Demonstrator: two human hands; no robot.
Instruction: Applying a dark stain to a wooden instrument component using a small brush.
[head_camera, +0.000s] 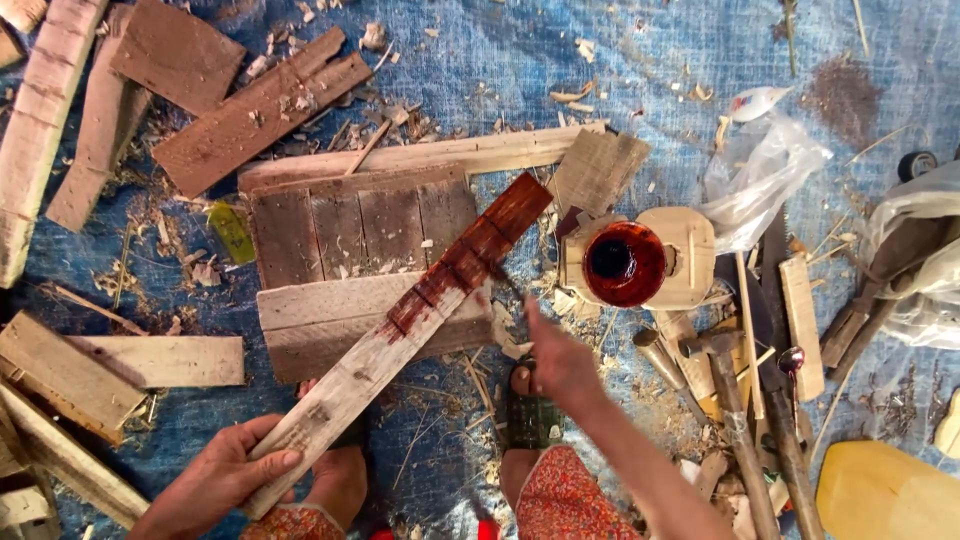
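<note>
I see my left hand (225, 475) low in the view, fingers wrapped firmly around the near end of a long pale wooden slat (400, 340). The slat runs diagonally up and to the right, its far half coated in glossy dark red stain, its near half bare wood. It lies across a panel of weathered grey-brown planks (345, 235) resting on the blue tarpaulin floor (480, 60).

My right hand (560, 365) is raised just right of the slat's middle, fingers pinched closed on a thin dark brush handle (507, 285) whose tip meets the stained part of the slat. I cannot make out the bristles.

Just beyond that hand sits a round container of dark red stain (624, 264), set on a pale wooden block (690, 250). A hammer with a wooden handle (735, 410) lies to the right, near crumpled clear plastic bags (765, 175). Loose boards and shavings lie all around.
</note>
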